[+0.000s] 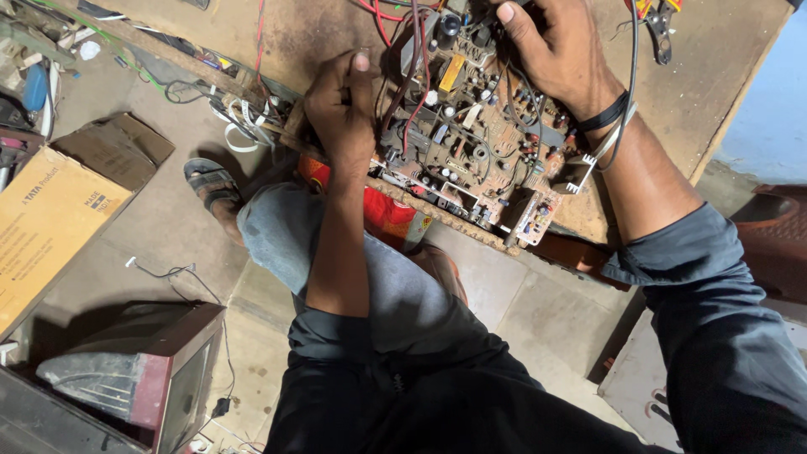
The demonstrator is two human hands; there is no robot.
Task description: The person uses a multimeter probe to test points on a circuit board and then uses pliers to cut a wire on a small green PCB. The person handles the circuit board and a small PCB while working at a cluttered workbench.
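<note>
Edges: circuit board (483, 139) overhangs the near edge of my wooden bench (714, 76); bare bench lies right of it.
Left hand: my left hand (340, 109) is curled at the board's left edge; its hold is hidden.
Right hand: my right hand (559, 55) rests fingers-down on the board's far side; I cannot tell its grip.
Board: brown, crowded with components, red and black wires (403, 50).

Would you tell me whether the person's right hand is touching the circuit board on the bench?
Touching: in the head view the right hand lies on the far part of the circuit board, fingers pressed among its components.
</note>
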